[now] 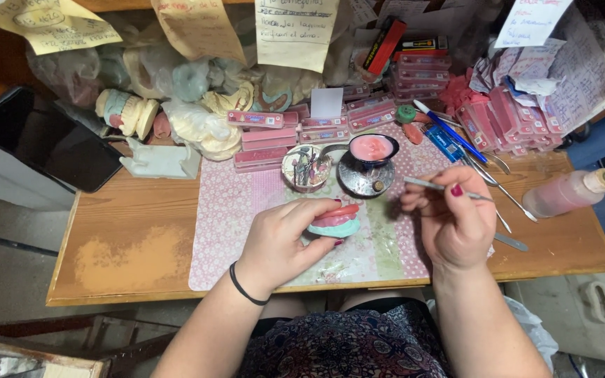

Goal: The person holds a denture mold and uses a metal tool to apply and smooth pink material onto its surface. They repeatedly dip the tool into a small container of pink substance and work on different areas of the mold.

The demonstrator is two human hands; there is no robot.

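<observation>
a: where's the dental model point(335, 222)?
b: on the floral mat point(232, 210), cupped in the left hand point(285, 241), fingers curled round it.
a: and the right hand point(456, 220)?
b: just beside it, pinching a thin metal tool point(432, 185).

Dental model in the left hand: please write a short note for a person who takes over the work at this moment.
Left hand: holds the dental model, a teal cast with a pink wax rim on top, over the flowered mat.
Right hand: holds a thin metal instrument, tip pointing left, apart from the model.
Nearby: small black bowl of pink material on a round metal stand, more metal tools to the right, squeeze bottle.
Done: wax rim sits on the cast.
Left: cannot tell how much shaping remains.
</observation>
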